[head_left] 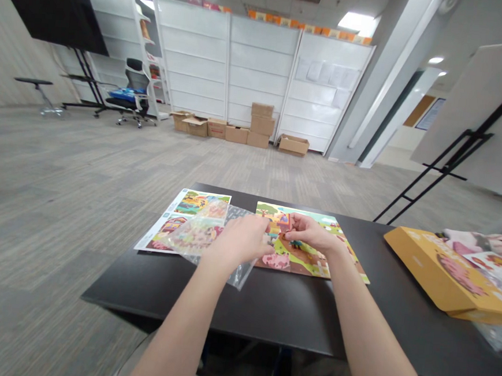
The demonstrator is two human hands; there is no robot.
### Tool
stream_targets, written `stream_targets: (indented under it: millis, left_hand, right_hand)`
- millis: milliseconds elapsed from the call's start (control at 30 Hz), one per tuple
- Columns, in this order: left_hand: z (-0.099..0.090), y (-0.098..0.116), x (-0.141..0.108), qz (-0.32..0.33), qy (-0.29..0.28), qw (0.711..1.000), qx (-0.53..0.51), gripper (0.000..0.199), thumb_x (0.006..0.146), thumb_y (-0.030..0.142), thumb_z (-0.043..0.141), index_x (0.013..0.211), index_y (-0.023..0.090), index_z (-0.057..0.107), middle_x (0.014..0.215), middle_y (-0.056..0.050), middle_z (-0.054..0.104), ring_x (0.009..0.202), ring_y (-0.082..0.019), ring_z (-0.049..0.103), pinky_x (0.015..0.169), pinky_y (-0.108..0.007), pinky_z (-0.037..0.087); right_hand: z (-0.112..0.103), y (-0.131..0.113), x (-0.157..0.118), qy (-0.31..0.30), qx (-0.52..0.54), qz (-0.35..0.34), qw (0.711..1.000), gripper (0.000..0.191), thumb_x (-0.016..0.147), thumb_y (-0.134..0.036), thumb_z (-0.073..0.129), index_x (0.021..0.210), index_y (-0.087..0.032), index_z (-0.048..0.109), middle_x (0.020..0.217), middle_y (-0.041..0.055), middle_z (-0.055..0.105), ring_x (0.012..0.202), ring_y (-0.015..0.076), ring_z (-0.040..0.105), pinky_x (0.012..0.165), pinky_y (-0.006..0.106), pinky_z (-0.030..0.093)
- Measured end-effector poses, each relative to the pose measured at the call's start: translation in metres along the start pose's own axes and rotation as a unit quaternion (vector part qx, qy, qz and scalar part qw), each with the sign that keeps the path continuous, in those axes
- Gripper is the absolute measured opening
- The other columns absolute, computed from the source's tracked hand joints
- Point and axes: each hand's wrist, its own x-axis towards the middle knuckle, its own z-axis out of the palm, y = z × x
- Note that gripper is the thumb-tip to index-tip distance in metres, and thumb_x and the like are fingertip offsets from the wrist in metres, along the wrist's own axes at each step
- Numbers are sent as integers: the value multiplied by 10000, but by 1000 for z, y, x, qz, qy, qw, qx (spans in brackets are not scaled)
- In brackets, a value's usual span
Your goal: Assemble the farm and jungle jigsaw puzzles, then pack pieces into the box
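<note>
Hands on farm puzzle, seemingly

Colourful cartoon farm picture puzzle, lying flat

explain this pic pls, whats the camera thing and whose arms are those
This one picture comes from a camera worn on a person's head, looking forward and down. The bare arms are that person's own, ending in the left hand and right hand. On the black table lie two colourful picture sheets, a clear plastic bag and a yellow box. The right hand's fingers seem to pinch a small orange piece, though it's hard to tell.
</note>
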Motion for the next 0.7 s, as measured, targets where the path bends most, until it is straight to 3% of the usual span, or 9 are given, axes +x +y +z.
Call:
stream_targets:
  millis: [167,333,500,700]
  left_hand:
    - [29,10,13,9,-16,1000,16,354,777,498,676,981,208,686,1027,-106,724,914,-300,700,709,-347,513]
    - [47,4,23,8,-26,999,20,271,795,442,637,886,196,702,1024,-128,710,900,-296,708,693,-342,520]
    - [52,2,27,-5,-36,999,4,279,783,458,625,860,196,680,994,-129,711,896,-318,709,673,-355,518]
    - [49,5,26,-27,-44,998,-32,356,720,372,680,1025,203,610,1008,-102,722,931,-306,706,684,-332,507]
  right_hand:
    - [-4,6,-1,7,27,6,1000,344,638,-251,893,842,-173,626,798,-18,661,708,116,622,707,255,483]
    - [-7,9,0,2,23,-3,1000,338,660,-246,882,858,-172,620,804,-15,667,707,112,612,693,249,471]
    - [-1,3,-1,30,-19,-1,999,354,667,-312,877,797,-175,576,739,-38,615,656,101,560,649,245,430]
    - [4,1,2,63,-49,2,997,416,642,-360,877,773,-192,520,723,-46,595,644,107,547,645,257,421]
